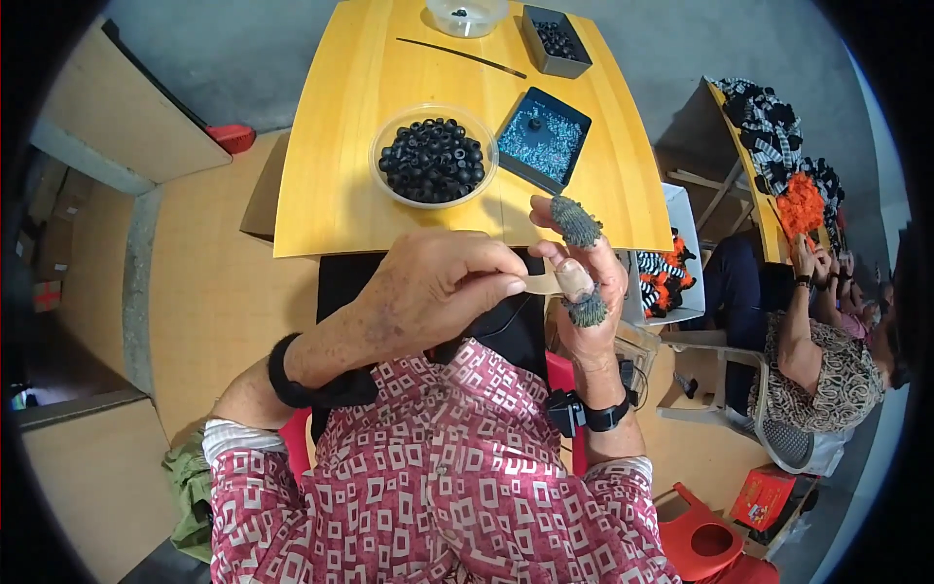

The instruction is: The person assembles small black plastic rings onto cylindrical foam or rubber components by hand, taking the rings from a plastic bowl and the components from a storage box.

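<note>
My left hand point(433, 282) pinches a narrow beige strip point(541, 284) between thumb and index finger, and the strip reaches to my right thumb. Held palm inward in front of it, my right hand point(605, 277) has its fingers apart. Grey knitted finger covers sit on it: one point(576, 222) over a fingertip, the other point(587, 308) around the thumb, whose tip shows bare. Whether the strip is stuck to the thumb I cannot tell. Beyond the hands, a clear round bowl point(438, 204) of black beads point(433, 161) stands on the yellow table point(331, 127).
A dark tray point(520, 178) of small bluish beads lies right of the bowl. Farther back are a thin rod point(462, 57), a grey box point(556, 66) and another clear bowl point(467, 24). A white box point(686, 209) of striped and orange pieces stands at right, near a seated person point(822, 370).
</note>
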Tool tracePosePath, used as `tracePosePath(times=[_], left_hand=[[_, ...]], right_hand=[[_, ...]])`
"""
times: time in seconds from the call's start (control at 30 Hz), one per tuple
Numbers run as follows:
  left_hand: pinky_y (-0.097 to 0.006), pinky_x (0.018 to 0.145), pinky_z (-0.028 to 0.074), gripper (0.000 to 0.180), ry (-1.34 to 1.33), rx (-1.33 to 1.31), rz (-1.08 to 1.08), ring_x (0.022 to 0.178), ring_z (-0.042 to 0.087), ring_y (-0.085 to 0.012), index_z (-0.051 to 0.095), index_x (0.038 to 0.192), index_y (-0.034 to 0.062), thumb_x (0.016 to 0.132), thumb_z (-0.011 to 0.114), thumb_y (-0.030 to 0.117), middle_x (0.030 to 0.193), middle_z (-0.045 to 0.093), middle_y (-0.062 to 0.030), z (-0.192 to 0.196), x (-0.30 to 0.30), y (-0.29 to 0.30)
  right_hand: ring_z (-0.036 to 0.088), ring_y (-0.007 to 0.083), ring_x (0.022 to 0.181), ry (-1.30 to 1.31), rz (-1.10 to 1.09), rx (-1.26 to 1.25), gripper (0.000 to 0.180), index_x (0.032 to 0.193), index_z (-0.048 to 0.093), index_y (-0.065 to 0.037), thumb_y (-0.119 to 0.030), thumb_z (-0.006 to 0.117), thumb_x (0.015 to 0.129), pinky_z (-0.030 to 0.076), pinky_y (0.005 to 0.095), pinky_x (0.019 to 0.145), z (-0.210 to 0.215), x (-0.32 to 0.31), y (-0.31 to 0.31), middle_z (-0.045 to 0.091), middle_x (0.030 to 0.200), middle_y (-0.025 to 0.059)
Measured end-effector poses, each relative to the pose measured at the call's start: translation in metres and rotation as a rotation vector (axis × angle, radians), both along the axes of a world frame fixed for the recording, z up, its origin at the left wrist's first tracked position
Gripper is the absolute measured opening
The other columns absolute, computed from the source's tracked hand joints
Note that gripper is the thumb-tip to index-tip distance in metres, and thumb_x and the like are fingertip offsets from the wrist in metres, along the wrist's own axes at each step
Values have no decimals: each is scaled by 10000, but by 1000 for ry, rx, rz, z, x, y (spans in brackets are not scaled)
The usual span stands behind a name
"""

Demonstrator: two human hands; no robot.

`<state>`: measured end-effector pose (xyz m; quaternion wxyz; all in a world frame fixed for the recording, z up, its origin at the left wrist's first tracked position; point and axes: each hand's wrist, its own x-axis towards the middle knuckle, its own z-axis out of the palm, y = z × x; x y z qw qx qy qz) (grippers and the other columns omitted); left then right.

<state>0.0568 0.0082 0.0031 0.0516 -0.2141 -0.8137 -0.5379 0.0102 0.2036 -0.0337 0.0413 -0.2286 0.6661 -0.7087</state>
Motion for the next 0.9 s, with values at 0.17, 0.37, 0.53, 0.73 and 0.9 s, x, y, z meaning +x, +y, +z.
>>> tracePosePath(times=[0.17, 0.37, 0.53, 0.73, 0.9], left_hand=[[-224, 538, 464, 213, -311, 142, -8, 562, 563, -61, 599, 1107, -15, 907, 588, 60, 724, 606, -4, -9, -3, -4], [-195, 550, 434, 221, -368, 313, 54, 603, 539, -47, 586, 1137, 17, 928, 568, 86, 709, 571, 16, -9, -1, -3], [-180, 600, 428, 256, -557, 381, 26, 648, 564, -57, 561, 1162, 58, 951, 549, 203, 722, 588, 14, -7, -4, -7], [-176, 636, 437, 326, -873, 515, -11, 679, 591, -59, 527, 1213, 80, 947, 542, 268, 785, 643, -6, -4, -6, 1], [-175, 644, 439, 343, -811, 499, -27, 695, 584, -47, 516, 1224, 61, 913, 588, 187, 775, 657, -9, -11, -12, -4]], right_hand=[[514, 213, 1194, 55, 73, -125, 533, 1354, 445, -10, -133, 650, 877, 477, 302, 886, -2, -3, -4, 514, 1322, 148], [508, 214, 1192, 111, 58, -70, 557, 1350, 444, -7, -148, 676, 864, 467, 308, 897, -6, -5, -5, 505, 1324, 144], [499, 222, 1205, 102, -23, 71, 699, 1358, 435, -16, -389, 696, 828, 442, 316, 910, -4, 0, -4, 497, 1342, 138], [477, 245, 1236, 375, -57, 299, 757, 1373, 413, -16, -374, 738, 789, 442, 349, 938, -8, 0, -6, 479, 1351, 149], [485, 274, 1230, 503, -67, 381, 753, 1370, 406, -11, -314, 744, 769, 456, 374, 938, -3, -1, -9, 485, 1350, 155]])
